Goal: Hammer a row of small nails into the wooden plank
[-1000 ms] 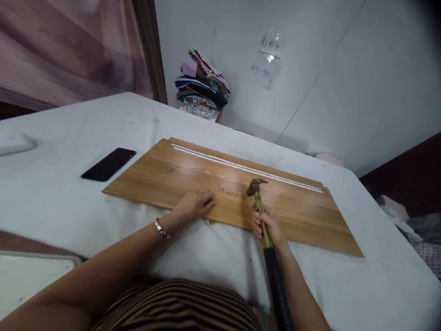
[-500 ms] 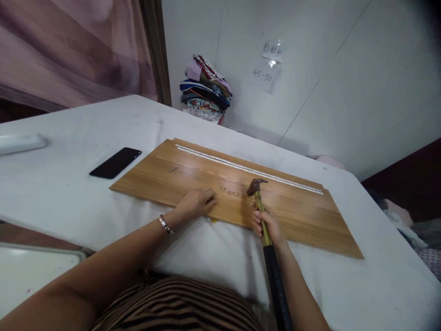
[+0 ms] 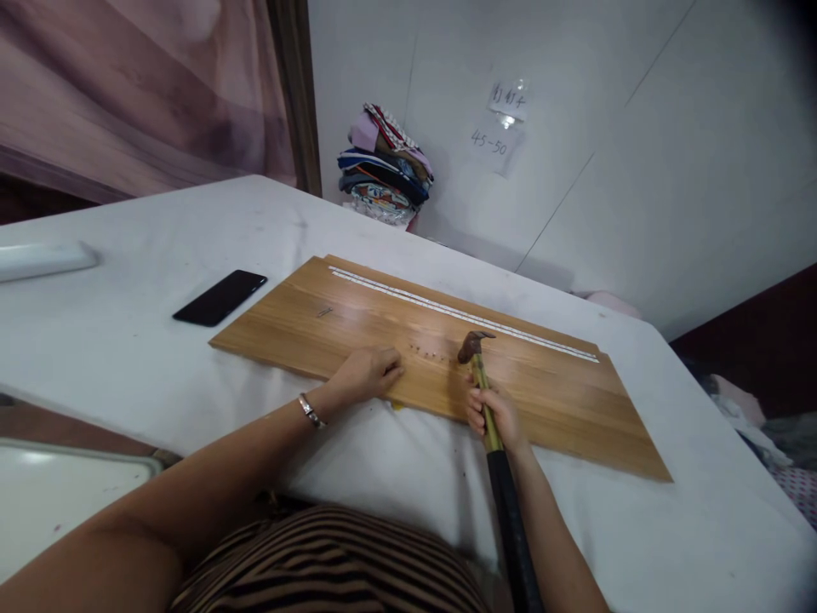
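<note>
My right hand (image 3: 498,413) is wrapped round the handle of a claw hammer (image 3: 504,494), well up towards its rusty head. The head hovers over or rests on the wooden board (image 3: 562,400); which one I cannot tell. Left of the hammer head, a short row of small nails (image 3: 434,354) stands in the board. My left hand (image 3: 367,373) lies on the board's near edge with its fingers curled in. Whatever those fingers may hold is hidden. A few loose nails (image 3: 325,312) lie towards the board's left end.
Two white marked strips (image 3: 463,313) run along the board's far side. A black phone (image 3: 220,298) lies left of the board on the white table (image 3: 128,340). Folded clothes (image 3: 383,170) are stacked by the wall, and a pale tray-like surface (image 3: 70,494) is at lower left.
The view has shifted very slightly. Both hands and the hammer hold nearly the same places over the board.
</note>
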Motion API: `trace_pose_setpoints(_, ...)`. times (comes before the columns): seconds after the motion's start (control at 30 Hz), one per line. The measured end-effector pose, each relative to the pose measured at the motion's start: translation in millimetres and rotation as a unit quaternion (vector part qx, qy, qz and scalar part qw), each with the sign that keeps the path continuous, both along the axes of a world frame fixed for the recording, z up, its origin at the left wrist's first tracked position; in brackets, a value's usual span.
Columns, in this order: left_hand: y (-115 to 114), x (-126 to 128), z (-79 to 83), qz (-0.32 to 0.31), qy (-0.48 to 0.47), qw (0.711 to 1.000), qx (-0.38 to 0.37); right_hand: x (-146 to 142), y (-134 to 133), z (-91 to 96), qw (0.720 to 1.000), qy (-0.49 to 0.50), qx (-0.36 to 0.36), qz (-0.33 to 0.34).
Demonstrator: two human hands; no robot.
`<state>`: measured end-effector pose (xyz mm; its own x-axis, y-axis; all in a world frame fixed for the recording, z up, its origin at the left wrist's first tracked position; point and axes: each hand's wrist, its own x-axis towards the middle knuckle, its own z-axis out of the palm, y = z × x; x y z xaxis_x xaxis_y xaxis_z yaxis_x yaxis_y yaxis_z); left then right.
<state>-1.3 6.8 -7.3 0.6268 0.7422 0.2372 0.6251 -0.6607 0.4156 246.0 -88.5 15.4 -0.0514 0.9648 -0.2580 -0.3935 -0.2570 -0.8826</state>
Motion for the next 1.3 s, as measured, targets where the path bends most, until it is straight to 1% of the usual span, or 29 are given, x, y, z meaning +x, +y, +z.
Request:
trace_pose_setpoints(0.23, 0.4, -0.5, -2.6, 0.005, 0.002, 1.000, -0.002, 0.3, -0.8, -1.1, 1.000, 0.001, 0.007, -0.006)
trace_pose_setpoints(0.37, -1.3, -0.1, 1.7, 0.007, 0.007, 1.000, -0.006, -0.1, -1.1, 0.8, 1.000, -0.005, 0.012, -0.004)
trace_pose_setpoints(0.5, -2.3, 0.1, 5.8, 0.008, 0.009, 1.000, -0.009, -1.6, -0.4, 1.4, 1.000, -0.010, -0.003, 0.001)
trace_pose_setpoints(0.63, -1.1, -0.2, 3.3, 0.007, 0.008, 1.000, -0.006, -1.0, -1.2, 0.7, 1.000, -0.004, -0.001, -0.010)
trace_pose_setpoints(0.77, -0.5, -0.4, 0.9, 0.005, 0.009, 1.000, -0.003, 0.4, -2.0, 2.2, 1.000, 0.003, 0.012, 0.000)
trace_pose_setpoints(0.97, -0.8, 0.0, 2.8, 0.006, 0.013, 1.000, -0.001, -0.1, -1.1, 0.1, 1.000, -0.005, -0.005, -0.002)
trace_pose_setpoints(1.07, -0.9, 0.3, 2.9, 0.005, 0.017, 1.000, 0.000, 0.2, -1.7, -1.7, 1.000, -0.001, 0.002, -0.003)
trace_pose_setpoints(1.2, -0.8, 0.0, 1.6, 0.001, 0.010, 1.000, 0.001, -0.3, -2.6, 1.3, 1.000, 0.001, 0.010, -0.006)
trace_pose_setpoints(1.3, -0.5, -0.6, 0.6, 0.001, 0.009, 1.000, -0.002, -1.6, -2.3, 3.6, 1.000, -0.006, 0.000, -0.011)
